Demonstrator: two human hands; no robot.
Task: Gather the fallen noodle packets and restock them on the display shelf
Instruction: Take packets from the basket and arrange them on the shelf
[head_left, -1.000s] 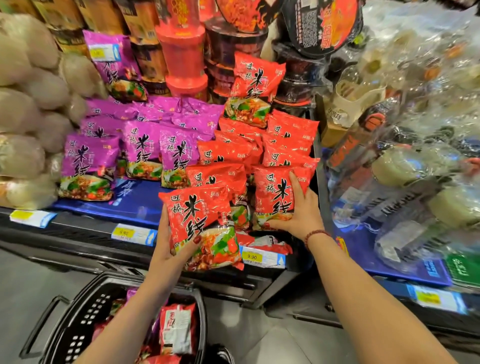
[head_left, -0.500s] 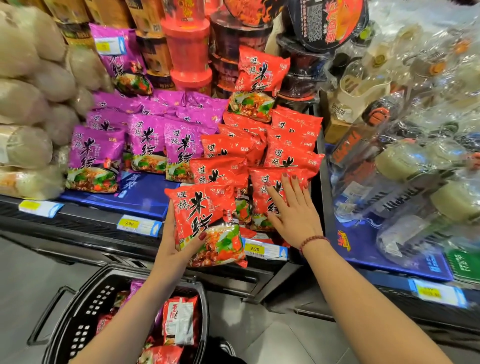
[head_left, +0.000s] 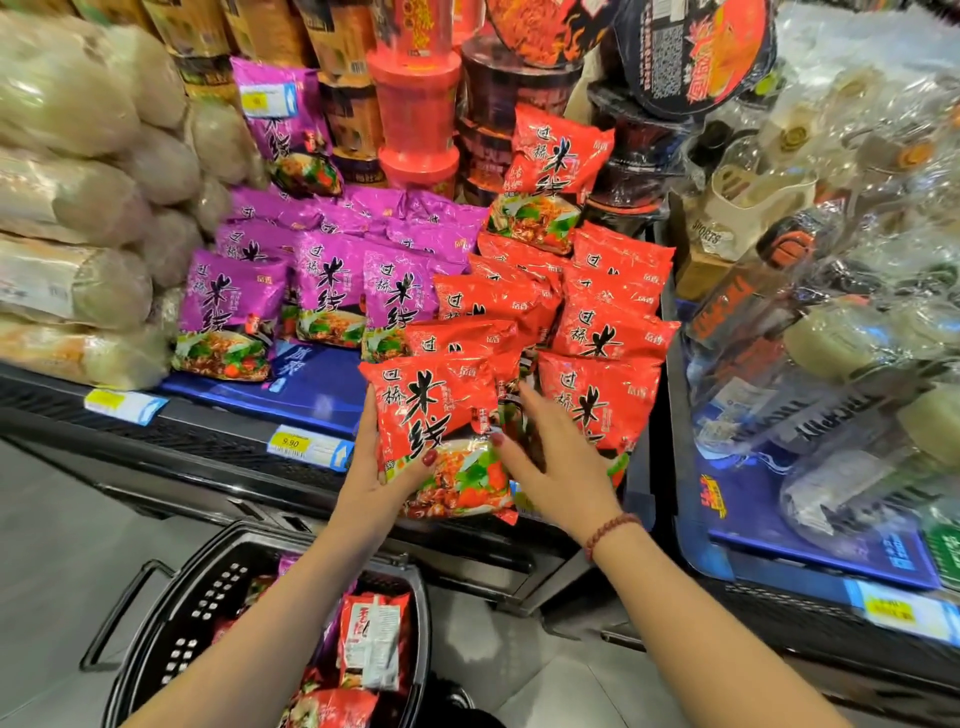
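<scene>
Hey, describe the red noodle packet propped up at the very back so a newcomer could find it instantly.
Find the dark display shelf holding glossy purple plastic noodle packets left and red ones right. Behind the red pile, one red plastic packet stands upright against stacked black noodle bowls. Unlike its overlapping red neighbours, it stands alone above them all.

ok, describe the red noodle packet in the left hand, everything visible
The glossy red plastic noodle packet is a puffy pillow pack with big black characters and a photo of noodles and greens low down. It is upright, slightly tilted, face to camera, before the rows of shelved red packets. The left hand grips its lower left edge, thumb on front; the right hand touches its right side with straight fingers.
</scene>
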